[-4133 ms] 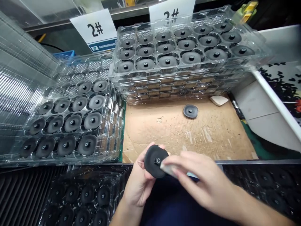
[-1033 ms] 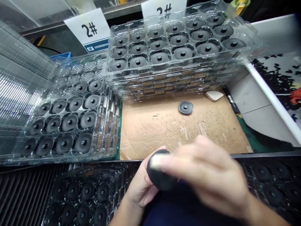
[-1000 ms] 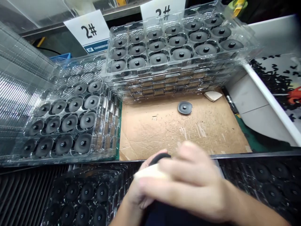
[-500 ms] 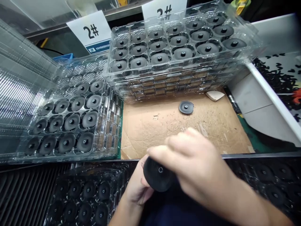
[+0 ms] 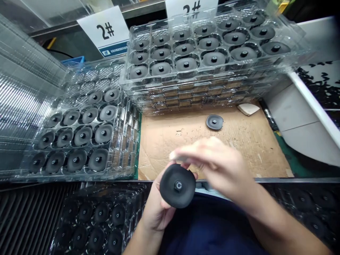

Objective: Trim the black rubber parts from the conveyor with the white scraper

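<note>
My left hand (image 5: pixel 156 209) grips a black rounded disc (image 5: pixel 174 194) with a short post in its middle, its face tilted up toward me. Just above the disc's upper right edge is my right hand (image 5: pixel 217 161), smeared by motion. Whether its fingers hold anything I cannot make out. A similar black disc (image 5: pixel 218 124), notched at its right edge, lies on the cardboard sheet (image 5: pixel 159 141) beyond my hands.
Clear plastic trays of black discs are stacked at the back (image 5: pixel 191 80) and left (image 5: pixel 110 170). Darker trays (image 5: pixel 87 226) sit low at left and right. A white bin (image 5: pixel 313 102) with small black pieces stands at right, near a pale wedge (image 5: pixel 248 108). Signs (image 5: pixel 106 30) read "2#".
My right hand has risen off the disc's face, uncovering more of it. The disc in my left hand has tilted and moved slightly up. The whole view has shifted a little.
</note>
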`<action>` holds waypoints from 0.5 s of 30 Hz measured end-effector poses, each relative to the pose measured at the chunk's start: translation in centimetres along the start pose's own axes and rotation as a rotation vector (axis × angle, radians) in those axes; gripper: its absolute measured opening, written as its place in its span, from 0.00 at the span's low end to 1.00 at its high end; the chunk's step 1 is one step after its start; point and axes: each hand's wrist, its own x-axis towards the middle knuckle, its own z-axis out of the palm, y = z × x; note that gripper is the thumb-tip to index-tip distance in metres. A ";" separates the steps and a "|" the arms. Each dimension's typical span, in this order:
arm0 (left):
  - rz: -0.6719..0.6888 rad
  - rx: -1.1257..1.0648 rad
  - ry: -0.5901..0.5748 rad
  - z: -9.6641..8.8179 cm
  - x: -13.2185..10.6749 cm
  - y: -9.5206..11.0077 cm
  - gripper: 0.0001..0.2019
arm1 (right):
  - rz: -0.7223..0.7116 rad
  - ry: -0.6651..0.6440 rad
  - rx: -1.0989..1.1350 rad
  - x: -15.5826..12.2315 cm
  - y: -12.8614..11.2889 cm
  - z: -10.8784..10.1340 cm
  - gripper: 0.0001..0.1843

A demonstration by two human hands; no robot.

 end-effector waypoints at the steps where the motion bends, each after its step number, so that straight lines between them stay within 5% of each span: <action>1: 0.022 -0.027 -0.029 -0.1 -0.1 0.1 0.28 | 0.137 0.004 -0.021 -0.6 1.2 0.1 0.13; 3: 0.058 -0.075 -0.096 -0.4 -0.1 0.1 0.25 | 0.298 -0.048 -0.030 -2.5 3.4 1.1 0.13; 6: 0.078 -0.105 -0.129 -0.8 0.0 0.0 0.24 | 0.328 -0.192 0.031 -6.0 5.6 3.4 0.12; 9: 0.080 -0.114 -0.129 -0.9 0.2 -0.1 0.24 | 0.347 -0.204 0.027 -7.5 5.8 4.5 0.11; 13: 0.077 -0.104 -0.125 -0.2 0.3 -0.4 0.25 | 0.416 -0.014 0.010 -4.9 2.4 1.9 0.13; 15: 0.081 -0.062 -0.056 0.2 0.2 -0.5 0.25 | 0.319 0.179 0.017 -3.0 -0.3 0.6 0.12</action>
